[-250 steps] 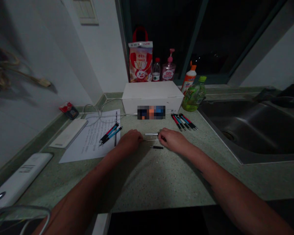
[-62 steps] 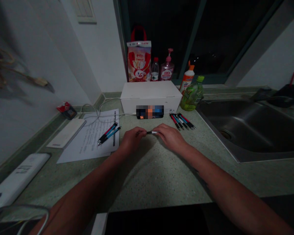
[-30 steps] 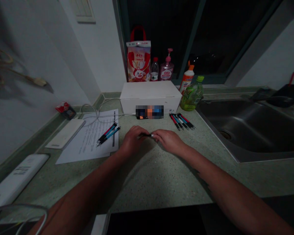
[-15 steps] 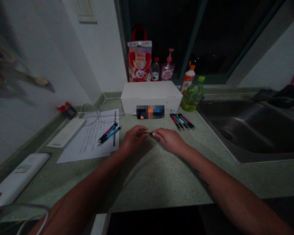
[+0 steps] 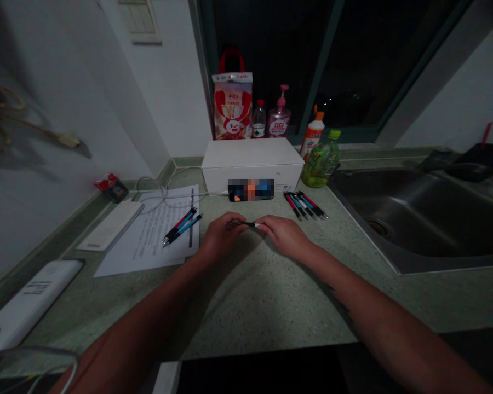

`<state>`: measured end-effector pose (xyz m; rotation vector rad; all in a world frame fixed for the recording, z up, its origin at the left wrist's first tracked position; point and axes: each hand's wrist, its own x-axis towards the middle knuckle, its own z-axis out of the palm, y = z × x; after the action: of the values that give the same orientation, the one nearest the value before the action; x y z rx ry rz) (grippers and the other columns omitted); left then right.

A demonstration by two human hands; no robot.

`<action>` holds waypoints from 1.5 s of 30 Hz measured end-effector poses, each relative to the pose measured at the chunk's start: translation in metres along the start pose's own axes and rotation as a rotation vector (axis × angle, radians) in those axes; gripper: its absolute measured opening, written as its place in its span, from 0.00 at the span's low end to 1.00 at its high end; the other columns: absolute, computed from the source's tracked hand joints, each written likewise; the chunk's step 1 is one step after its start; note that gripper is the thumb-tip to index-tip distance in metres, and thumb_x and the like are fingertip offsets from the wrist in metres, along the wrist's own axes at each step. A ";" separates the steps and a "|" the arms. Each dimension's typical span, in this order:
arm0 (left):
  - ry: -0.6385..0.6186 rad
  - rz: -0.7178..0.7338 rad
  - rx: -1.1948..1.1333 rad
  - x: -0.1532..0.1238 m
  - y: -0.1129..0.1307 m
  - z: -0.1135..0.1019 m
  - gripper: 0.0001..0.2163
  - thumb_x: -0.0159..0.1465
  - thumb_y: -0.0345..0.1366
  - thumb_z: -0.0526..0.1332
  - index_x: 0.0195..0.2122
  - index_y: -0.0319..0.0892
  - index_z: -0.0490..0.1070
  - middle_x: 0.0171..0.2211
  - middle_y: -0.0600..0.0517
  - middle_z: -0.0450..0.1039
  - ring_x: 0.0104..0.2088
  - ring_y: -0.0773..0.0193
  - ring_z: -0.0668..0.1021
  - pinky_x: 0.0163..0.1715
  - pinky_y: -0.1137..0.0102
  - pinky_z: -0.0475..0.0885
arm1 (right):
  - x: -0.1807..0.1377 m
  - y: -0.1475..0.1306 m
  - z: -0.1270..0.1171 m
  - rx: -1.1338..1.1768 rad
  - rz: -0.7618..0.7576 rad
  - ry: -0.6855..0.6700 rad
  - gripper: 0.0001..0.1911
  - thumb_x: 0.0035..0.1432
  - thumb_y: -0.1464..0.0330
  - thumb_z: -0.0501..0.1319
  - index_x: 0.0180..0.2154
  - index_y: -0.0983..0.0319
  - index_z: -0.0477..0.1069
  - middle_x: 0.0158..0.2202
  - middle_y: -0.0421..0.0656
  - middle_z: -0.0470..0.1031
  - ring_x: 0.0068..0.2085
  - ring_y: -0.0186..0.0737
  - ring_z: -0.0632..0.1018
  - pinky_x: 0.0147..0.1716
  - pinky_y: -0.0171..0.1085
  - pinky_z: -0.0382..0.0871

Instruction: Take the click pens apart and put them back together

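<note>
Both my hands meet over the middle of the green speckled counter (image 5: 250,295), just above its surface. My left hand (image 5: 222,236) pinches the dark end of a pen (image 5: 251,224), and my right hand (image 5: 283,235) pinches its white end. Only a short stretch of the pen shows between the fingertips. Two or three pens (image 5: 181,225) lie on a printed sheet (image 5: 156,241) to the left. Several more pens (image 5: 306,204) lie in a row to the right, behind my right hand.
A white box (image 5: 251,160) stands behind my hands with a dark device (image 5: 250,190) and a cable in front of it. Bottles and a snack bag line the window sill. A steel sink (image 5: 419,219) lies to the right. Two white power banks rest at the left.
Loose pen parts lay on the counter at first; both hands now hold one pen between them. Over the last second the hands have barely moved.
</note>
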<state>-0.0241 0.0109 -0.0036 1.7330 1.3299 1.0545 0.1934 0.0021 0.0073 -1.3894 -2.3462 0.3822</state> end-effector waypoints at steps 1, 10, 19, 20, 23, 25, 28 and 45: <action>-0.006 -0.010 -0.006 0.000 0.000 0.000 0.03 0.64 0.36 0.65 0.37 0.45 0.77 0.32 0.53 0.83 0.34 0.59 0.83 0.38 0.64 0.78 | 0.000 0.000 0.000 -0.003 -0.001 0.002 0.13 0.75 0.67 0.57 0.50 0.59 0.80 0.49 0.47 0.84 0.48 0.46 0.83 0.46 0.40 0.72; -0.036 -0.006 0.018 0.001 -0.002 -0.001 0.03 0.65 0.36 0.65 0.37 0.44 0.77 0.31 0.53 0.82 0.34 0.60 0.83 0.38 0.65 0.78 | -0.001 -0.002 -0.002 -0.008 0.010 -0.005 0.13 0.75 0.67 0.57 0.51 0.60 0.79 0.50 0.48 0.84 0.49 0.47 0.83 0.47 0.40 0.72; -0.029 -0.007 0.010 -0.002 0.002 -0.002 0.06 0.65 0.39 0.65 0.35 0.44 0.78 0.31 0.51 0.82 0.34 0.59 0.82 0.39 0.65 0.77 | 0.000 -0.002 -0.001 0.006 -0.013 -0.011 0.13 0.75 0.67 0.57 0.51 0.60 0.80 0.49 0.48 0.84 0.48 0.45 0.82 0.47 0.39 0.70; -0.022 0.009 0.033 -0.002 0.002 -0.002 0.06 0.65 0.39 0.65 0.34 0.44 0.78 0.31 0.51 0.82 0.34 0.59 0.82 0.39 0.64 0.77 | 0.000 -0.002 -0.001 0.007 -0.013 -0.015 0.13 0.75 0.67 0.57 0.51 0.60 0.80 0.49 0.48 0.84 0.48 0.46 0.82 0.47 0.39 0.70; 0.021 0.064 0.068 -0.001 0.002 -0.002 0.03 0.61 0.36 0.69 0.34 0.44 0.78 0.35 0.51 0.83 0.37 0.59 0.82 0.42 0.64 0.77 | -0.001 -0.002 -0.001 0.022 0.001 -0.021 0.13 0.75 0.67 0.57 0.51 0.60 0.80 0.49 0.48 0.84 0.48 0.46 0.82 0.47 0.39 0.71; -0.010 0.031 0.027 -0.001 0.001 -0.002 0.04 0.63 0.37 0.67 0.37 0.44 0.78 0.34 0.51 0.83 0.36 0.59 0.83 0.41 0.64 0.77 | -0.001 -0.001 -0.002 0.026 0.004 -0.013 0.13 0.74 0.67 0.57 0.51 0.59 0.80 0.49 0.48 0.84 0.48 0.46 0.82 0.47 0.40 0.71; -0.044 0.012 0.043 -0.001 0.000 -0.002 0.04 0.65 0.37 0.65 0.35 0.44 0.78 0.31 0.52 0.82 0.35 0.59 0.83 0.39 0.65 0.77 | -0.001 0.000 -0.001 0.020 -0.006 -0.002 0.13 0.74 0.67 0.58 0.51 0.59 0.80 0.49 0.48 0.84 0.48 0.46 0.82 0.47 0.40 0.72; -0.019 0.363 0.277 -0.002 -0.003 -0.010 0.02 0.64 0.33 0.69 0.36 0.45 0.82 0.32 0.51 0.81 0.36 0.59 0.80 0.39 0.65 0.74 | 0.001 0.007 0.001 0.409 -0.001 -0.070 0.12 0.71 0.68 0.58 0.41 0.61 0.81 0.32 0.42 0.82 0.35 0.39 0.80 0.39 0.36 0.69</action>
<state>-0.0345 0.0099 -0.0023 2.2481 1.2208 1.0821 0.1978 0.0062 0.0039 -1.1927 -2.1597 0.8679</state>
